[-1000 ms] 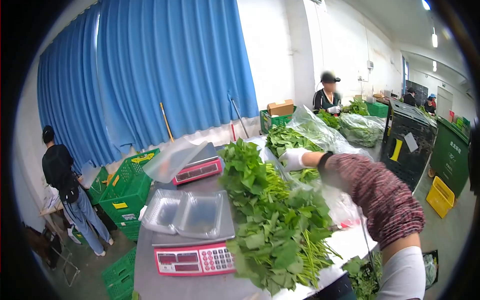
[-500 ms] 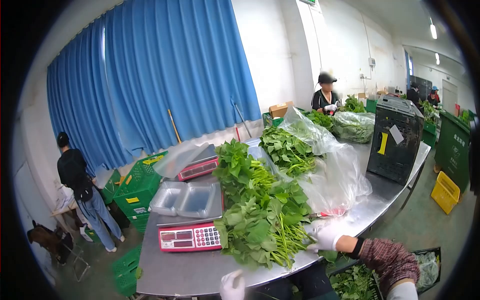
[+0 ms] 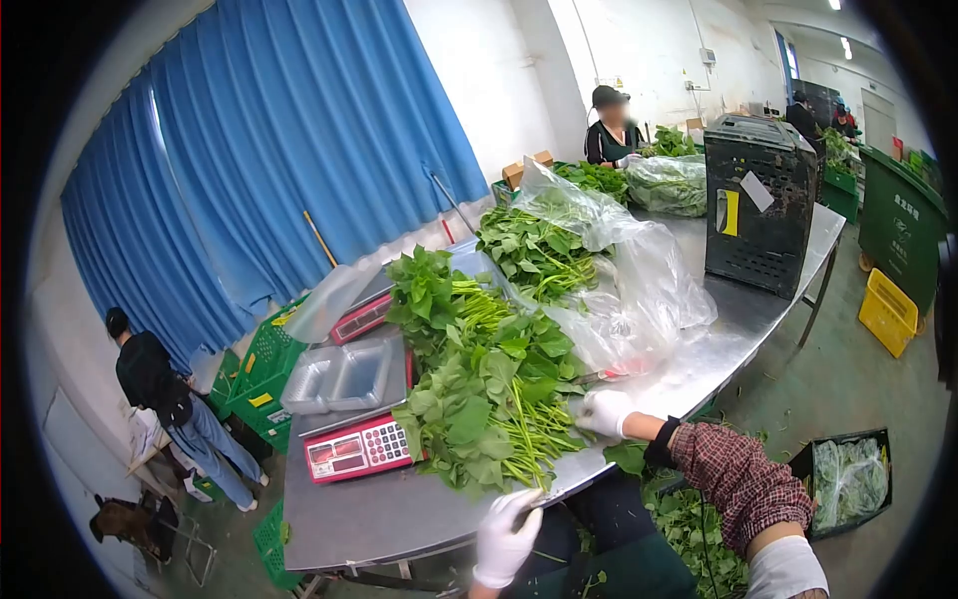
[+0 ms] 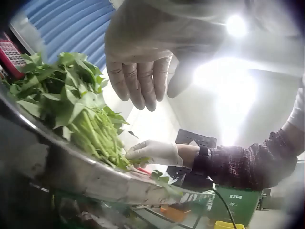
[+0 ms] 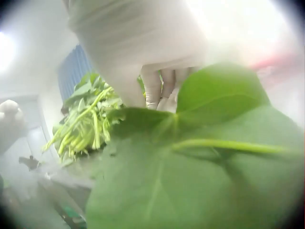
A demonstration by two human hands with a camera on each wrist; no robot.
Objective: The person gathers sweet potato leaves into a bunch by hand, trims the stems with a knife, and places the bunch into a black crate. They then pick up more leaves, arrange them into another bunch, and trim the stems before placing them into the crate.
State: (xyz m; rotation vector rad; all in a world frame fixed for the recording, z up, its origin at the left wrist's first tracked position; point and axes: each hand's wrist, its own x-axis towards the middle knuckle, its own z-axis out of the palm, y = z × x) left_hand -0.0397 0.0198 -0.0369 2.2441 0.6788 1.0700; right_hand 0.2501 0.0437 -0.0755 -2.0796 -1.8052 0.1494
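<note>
A large pile of leafy green stems point(image 3: 489, 399) lies on the metal table point(image 3: 399, 529), cut ends toward the near edge. My white-gloved right hand point(image 3: 607, 412) is at those cut ends, fingers curled round a leafy stem. Its broad leaf point(image 5: 190, 167) fills much of the right wrist view and partly hides the fingers. By the near table edge, my gloved left hand point(image 3: 507, 539) has nothing in it; its fingers point(image 4: 145, 86) hang loosely in the left wrist view. Left of the pile stands a red scale point(image 3: 364, 449) carrying clear plastic trays point(image 3: 344, 379).
Behind the pile, more greens point(image 3: 534, 245) lie beside a crumpled clear bag point(image 3: 649, 290). A black crate point(image 3: 758, 210) stands on the table's far right. Loose leaves point(image 3: 699, 539) fill a container below the edge. Another person point(image 3: 611, 135) works at the back.
My right hand came back from the farther greens toward the near edge, then moved up to the cut ends. My left hand entered from below and rose beside the table edge.
</note>
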